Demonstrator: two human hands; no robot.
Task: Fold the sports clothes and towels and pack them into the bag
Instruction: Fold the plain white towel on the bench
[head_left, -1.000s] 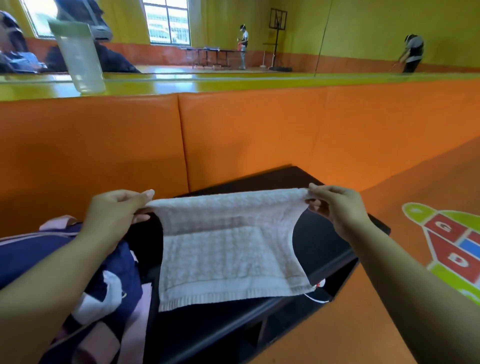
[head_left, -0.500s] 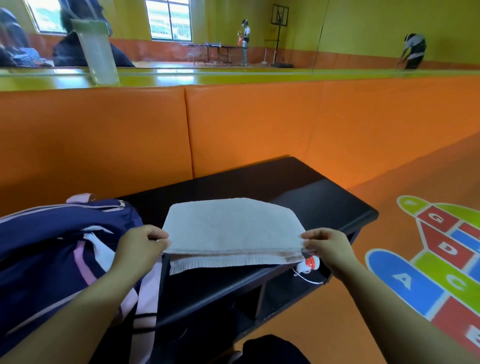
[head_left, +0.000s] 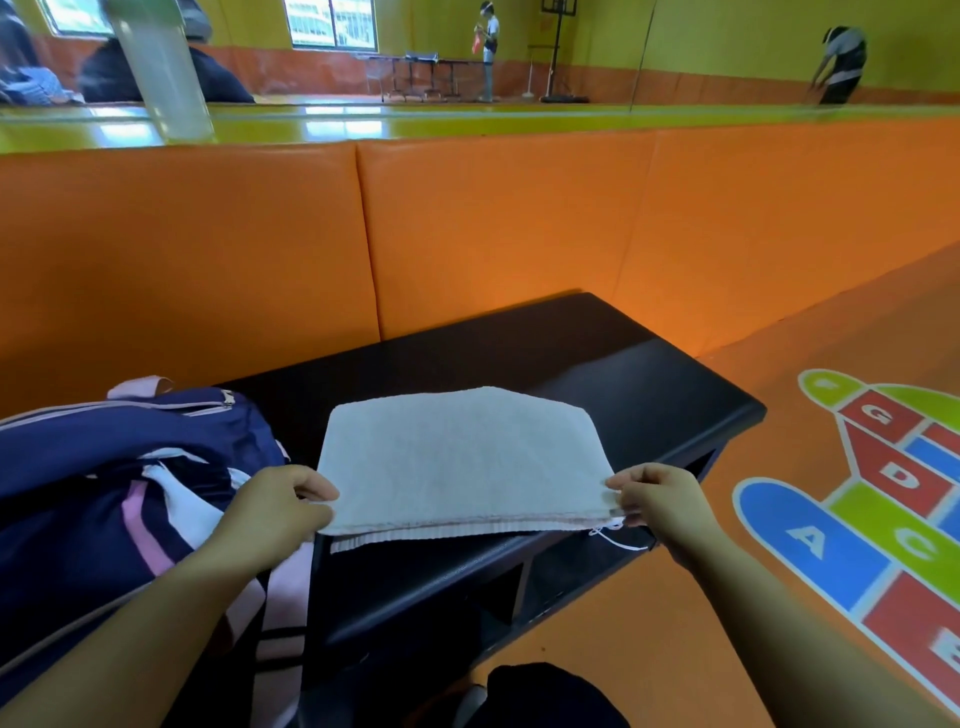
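A white towel (head_left: 460, 460) lies folded in half on the black bench (head_left: 623, 374), its doubled edges toward me at the bench's front edge. My left hand (head_left: 275, 512) pinches the towel's near left corner. My right hand (head_left: 657, 499) pinches the near right corner, where a loose white thread hangs down. A navy bag (head_left: 104, 467) with pink straps and white trim sits on the bench's left end, right beside my left hand.
An orange padded wall (head_left: 467, 223) backs the bench. A coloured hopscotch mat (head_left: 883, 493) covers the orange floor at right. A dark shape (head_left: 540, 696) lies low in front of the bench. People stand far off in the hall.
The towel went from hanging stretched between my raised hands to lying folded in half on the bench. Both hands came down and toward me, still holding its corners.
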